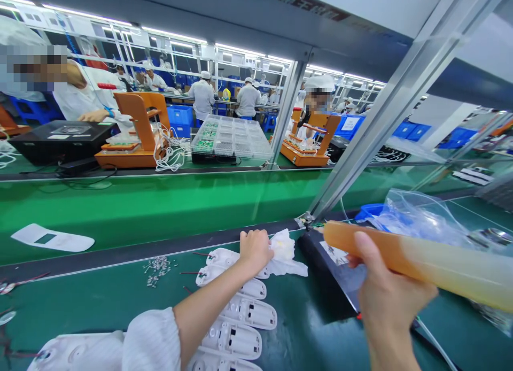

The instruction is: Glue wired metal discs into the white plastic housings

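My right hand (387, 291) is wrapped round a thick translucent glue tube (425, 259), amber at its narrow end and paler toward the right edge. Its tip points left, above a black box. My left hand (255, 250) is closed at the edge of a crumpled white tissue (284, 248), which has a yellowish stain; the fingertips are hidden. Beneath my left forearm lies a row of white plastic housings (236, 336), several with thin red wires. A small heap of screws (157, 269) is left of them on the green bench.
A white cover (52, 237) with a rectangular window lies at the left. A slanted metal post (360, 130) rises behind the black box (328, 275). Plastic bags (420, 218) are at the right. Across the green belt (160, 197) stand orange fixtures (138, 130) and co-workers in white.
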A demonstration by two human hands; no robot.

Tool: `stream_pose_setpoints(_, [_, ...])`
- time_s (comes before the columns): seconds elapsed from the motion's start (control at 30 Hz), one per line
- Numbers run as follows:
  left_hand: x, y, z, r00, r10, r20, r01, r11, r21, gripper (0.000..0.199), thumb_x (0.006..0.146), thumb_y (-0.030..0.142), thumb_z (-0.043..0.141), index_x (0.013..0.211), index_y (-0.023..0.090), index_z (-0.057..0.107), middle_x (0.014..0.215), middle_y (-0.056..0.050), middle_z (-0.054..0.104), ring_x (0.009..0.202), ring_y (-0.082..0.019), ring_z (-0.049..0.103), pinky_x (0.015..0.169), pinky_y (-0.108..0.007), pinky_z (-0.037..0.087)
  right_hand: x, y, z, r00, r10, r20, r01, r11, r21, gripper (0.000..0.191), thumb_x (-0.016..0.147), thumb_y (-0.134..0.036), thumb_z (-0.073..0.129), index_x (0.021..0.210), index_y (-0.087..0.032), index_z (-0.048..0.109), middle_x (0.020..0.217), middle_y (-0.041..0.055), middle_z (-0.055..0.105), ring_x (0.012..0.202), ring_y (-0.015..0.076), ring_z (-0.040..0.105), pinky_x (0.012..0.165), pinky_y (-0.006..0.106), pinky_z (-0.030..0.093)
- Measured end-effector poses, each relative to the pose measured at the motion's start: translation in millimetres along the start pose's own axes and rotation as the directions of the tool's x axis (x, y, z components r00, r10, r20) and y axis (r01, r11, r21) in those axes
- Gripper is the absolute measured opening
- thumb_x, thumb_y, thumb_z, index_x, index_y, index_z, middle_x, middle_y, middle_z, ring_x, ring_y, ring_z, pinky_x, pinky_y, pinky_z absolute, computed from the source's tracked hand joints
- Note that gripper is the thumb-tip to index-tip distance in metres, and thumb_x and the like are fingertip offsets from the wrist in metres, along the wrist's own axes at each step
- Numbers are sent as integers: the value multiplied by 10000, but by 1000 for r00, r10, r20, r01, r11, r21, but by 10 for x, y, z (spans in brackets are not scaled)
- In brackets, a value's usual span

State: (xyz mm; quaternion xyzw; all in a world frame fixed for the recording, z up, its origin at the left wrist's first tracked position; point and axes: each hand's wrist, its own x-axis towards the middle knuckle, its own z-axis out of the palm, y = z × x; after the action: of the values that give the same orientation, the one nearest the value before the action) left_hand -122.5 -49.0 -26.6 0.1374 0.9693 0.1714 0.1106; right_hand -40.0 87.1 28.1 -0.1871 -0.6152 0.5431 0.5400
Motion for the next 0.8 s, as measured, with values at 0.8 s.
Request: stream_pose_setpoints(0.8, [-304, -15, 144, 908, 411, -84, -386, 897, 213, 191, 749, 214, 655, 915, 154, 580, 967, -81, 526, 921, -248, 455, 772, -372, 348, 117, -123, -197, 985, 67, -157, -7, 935, 356, 280, 600, -276, 751, 730, -109, 568, 693, 15, 559, 439, 133, 500, 317, 256, 333])
